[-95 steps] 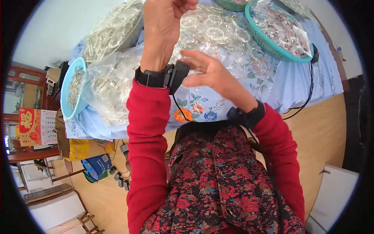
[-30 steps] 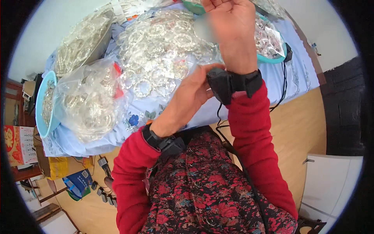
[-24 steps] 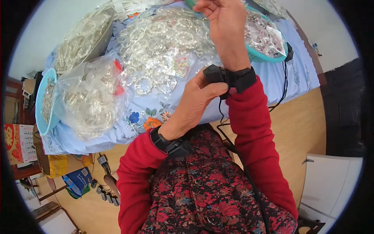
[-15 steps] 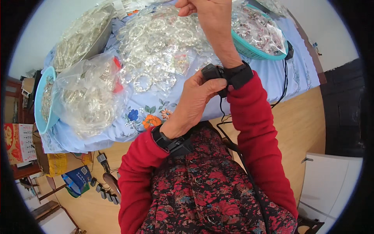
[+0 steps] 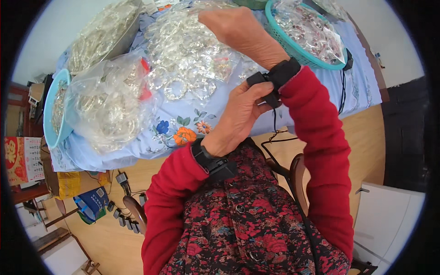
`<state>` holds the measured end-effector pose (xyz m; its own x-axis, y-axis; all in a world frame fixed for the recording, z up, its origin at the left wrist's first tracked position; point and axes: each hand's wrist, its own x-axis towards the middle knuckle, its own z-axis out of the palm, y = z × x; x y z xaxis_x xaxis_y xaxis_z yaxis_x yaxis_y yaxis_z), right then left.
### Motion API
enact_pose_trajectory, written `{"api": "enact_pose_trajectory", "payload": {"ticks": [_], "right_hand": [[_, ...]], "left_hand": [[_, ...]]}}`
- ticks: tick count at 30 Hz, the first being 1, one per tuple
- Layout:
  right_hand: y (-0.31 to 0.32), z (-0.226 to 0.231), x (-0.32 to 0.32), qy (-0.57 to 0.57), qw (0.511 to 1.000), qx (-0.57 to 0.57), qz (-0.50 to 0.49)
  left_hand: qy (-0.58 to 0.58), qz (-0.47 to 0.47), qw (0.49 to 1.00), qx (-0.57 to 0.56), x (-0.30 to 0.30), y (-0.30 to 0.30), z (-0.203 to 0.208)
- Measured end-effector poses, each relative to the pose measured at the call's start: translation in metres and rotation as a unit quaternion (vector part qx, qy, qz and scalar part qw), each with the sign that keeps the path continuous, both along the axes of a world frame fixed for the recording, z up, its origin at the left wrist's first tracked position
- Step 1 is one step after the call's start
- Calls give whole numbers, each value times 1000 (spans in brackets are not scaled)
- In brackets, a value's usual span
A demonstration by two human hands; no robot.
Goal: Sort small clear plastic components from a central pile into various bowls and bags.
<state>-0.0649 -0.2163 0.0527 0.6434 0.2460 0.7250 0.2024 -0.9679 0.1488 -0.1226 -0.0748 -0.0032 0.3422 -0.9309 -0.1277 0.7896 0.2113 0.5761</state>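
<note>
My left hand [image 5: 242, 112] is closed round a small black box-shaped device [image 5: 263, 87] on my right wrist, its thumb across the top. A wide black strap [image 5: 284, 72] circles that wrist, and a black cable hangs from the device. My right hand [image 5: 239, 34] is bent at the wrist over the table, fingers curled in like a fist, mostly hidden under its back; nothing shows in it. Beneath it lies a heap of clear bags with silvery bead bracelets [image 5: 183, 59]. Another black strap with a device [image 5: 211, 160] sits on my left wrist.
A flowered blue cloth [image 5: 151, 130] covers the table. On it are a large clear plastic bag [image 5: 107, 107], a light blue basin [image 5: 49, 117], a grey tray of bagged jewellery [image 5: 103, 34] and a turquoise basket [image 5: 279, 39]. Wooden chair arms [image 5: 300, 178] flank me; cables and adapters lie on the floor.
My right hand has bent inward, with its back now showing. Both forearms have shifted slightly right; my left hand keeps its grip on the wrist device. The view has moved a little.
</note>
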Motion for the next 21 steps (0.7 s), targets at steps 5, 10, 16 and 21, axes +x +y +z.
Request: {"api": "enact_pose_trajectory", "payload": {"ticks": [5, 10, 16, 21], "right_hand": [[-6, -15, 2, 1, 991, -132, 30], [-5, -21, 6, -18, 997, -64, 31], [-11, -29, -10, 80, 891, 447, -1], [-51, -55, -46, 126, 849, 511, -51]], "left_hand": [[14, -21, 999, -19, 0, -4, -8], [4, -18, 1000, -20, 1, -4, -13], [-91, -38, 994, 42, 9, 0, -18], [-393, -11, 909, 138, 66, 20, -31]]}}
